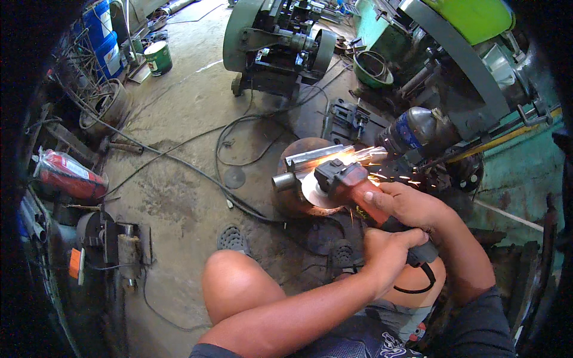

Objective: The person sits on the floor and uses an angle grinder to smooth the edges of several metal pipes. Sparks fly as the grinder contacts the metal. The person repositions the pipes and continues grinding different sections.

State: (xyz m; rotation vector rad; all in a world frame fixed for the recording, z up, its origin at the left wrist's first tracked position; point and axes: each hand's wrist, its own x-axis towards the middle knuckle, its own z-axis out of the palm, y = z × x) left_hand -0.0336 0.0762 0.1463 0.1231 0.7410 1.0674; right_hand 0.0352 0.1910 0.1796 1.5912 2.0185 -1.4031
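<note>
A red and black angle grinder [360, 190] is held in both my hands, its pale spinning disc [313, 190] tilted against the metal workpiece. My right hand [406, 206] wraps the red body with the thumb along its side. Farther back, my left hand [391, 253] grips the black rear handle. Orange sparks [361, 156] fly to the right from the grinder. Under it, a round rusty metal stand [304, 147] carries a shiny metal bar [311, 156]. The end of a short metal tube [284, 181] sticks out to the left. The disc's exact contact point is hidden.
Black cables [197, 172] cross the floor near my feet. A wheeled machine [280, 45] stands ahead, with a vise [352, 119] nearer. To the right are a large plastic bottle [418, 128] and a green basin [373, 68]. A red fire extinguisher [68, 173] lies left.
</note>
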